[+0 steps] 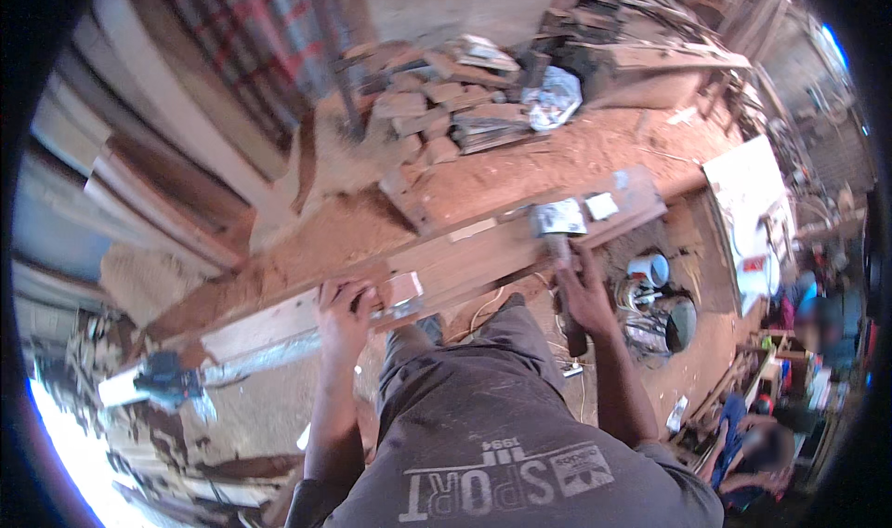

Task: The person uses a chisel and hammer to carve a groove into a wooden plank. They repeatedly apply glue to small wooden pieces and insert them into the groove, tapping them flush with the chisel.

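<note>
A long wooden beam (pixel 437 272) lies across in front of me, running from the lower left to the upper right. My right hand (pixel 587 291) is closed round the dark handle of a hammer (pixel 560 219), whose broad, pale grey head lies over the beam. My left hand (pixel 344 312) rests on the beam further left, its fingers curled; what they grip, if anything, is hidden. Beside those fingers sits a small white-topped piece (pixel 405 288). Another white piece (pixel 602 206) lies on the beam just right of the hammer head.
A dark power tool (pixel 167 379) sits at the beam's left end. Wood offcuts (pixel 446 110) and a crumpled plastic bag (pixel 555 98) are heaped at the back. Tins (pixel 649 270) stand right of the beam, near a pale board (pixel 746 193). A person (pixel 762 449) sits at the lower right.
</note>
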The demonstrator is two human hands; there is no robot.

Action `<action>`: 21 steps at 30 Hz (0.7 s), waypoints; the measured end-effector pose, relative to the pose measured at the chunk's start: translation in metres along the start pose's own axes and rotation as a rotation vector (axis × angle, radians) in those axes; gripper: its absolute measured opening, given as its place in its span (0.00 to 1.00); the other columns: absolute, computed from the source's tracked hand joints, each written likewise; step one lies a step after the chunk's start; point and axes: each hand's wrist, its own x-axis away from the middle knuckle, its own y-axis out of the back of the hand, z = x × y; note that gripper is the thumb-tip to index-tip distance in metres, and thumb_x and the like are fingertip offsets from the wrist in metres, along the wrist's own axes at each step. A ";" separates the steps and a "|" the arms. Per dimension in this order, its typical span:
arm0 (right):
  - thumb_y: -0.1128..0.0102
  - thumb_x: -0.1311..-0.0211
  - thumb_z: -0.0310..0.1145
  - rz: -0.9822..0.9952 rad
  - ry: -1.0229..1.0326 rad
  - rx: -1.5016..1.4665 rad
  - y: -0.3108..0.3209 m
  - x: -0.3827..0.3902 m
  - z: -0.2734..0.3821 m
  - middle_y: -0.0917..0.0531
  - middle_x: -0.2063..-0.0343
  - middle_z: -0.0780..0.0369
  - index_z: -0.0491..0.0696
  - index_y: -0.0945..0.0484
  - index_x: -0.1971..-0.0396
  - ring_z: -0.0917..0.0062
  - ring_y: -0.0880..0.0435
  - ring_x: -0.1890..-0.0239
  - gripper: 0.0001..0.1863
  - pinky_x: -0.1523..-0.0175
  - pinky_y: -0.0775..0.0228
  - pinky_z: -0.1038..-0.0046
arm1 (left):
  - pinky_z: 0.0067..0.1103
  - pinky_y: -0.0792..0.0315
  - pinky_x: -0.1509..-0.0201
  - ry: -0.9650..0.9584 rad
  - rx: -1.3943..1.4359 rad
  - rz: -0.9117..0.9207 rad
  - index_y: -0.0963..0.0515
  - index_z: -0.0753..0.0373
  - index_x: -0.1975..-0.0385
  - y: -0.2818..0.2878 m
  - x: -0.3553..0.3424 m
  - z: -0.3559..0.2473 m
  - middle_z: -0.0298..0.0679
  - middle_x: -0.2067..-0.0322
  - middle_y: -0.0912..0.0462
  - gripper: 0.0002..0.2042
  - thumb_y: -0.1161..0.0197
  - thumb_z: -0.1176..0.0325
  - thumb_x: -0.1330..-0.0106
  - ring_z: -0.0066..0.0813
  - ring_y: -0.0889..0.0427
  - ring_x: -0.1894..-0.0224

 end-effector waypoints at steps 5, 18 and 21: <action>0.44 0.20 0.40 -0.007 -0.060 0.039 -0.004 0.001 0.002 0.19 0.68 0.59 0.51 0.40 0.29 0.78 0.21 0.77 0.26 0.73 0.26 0.71 | 0.41 0.29 0.45 0.196 0.054 0.147 0.17 0.65 0.67 0.004 -0.009 0.000 0.45 0.63 0.16 0.07 0.27 0.69 0.38 0.48 0.20 0.54; 0.30 0.34 0.29 0.079 0.485 0.340 -0.037 0.060 0.068 0.12 0.62 0.54 0.44 0.15 0.49 0.57 0.11 0.57 0.15 0.48 0.20 0.61 | 0.24 0.20 0.53 0.040 0.553 0.422 0.13 0.67 0.60 -0.034 -0.026 -0.143 0.43 0.63 0.09 0.07 0.27 0.73 0.34 0.28 0.12 0.60; 0.29 0.35 0.29 0.065 0.471 0.239 -0.037 0.064 0.064 0.10 0.62 0.53 0.42 0.13 0.53 0.61 0.10 0.61 0.12 0.53 0.19 0.65 | 0.26 0.19 0.51 0.016 0.615 0.378 0.13 0.65 0.60 -0.051 -0.024 -0.164 0.45 0.61 0.10 0.06 0.27 0.74 0.35 0.32 0.10 0.57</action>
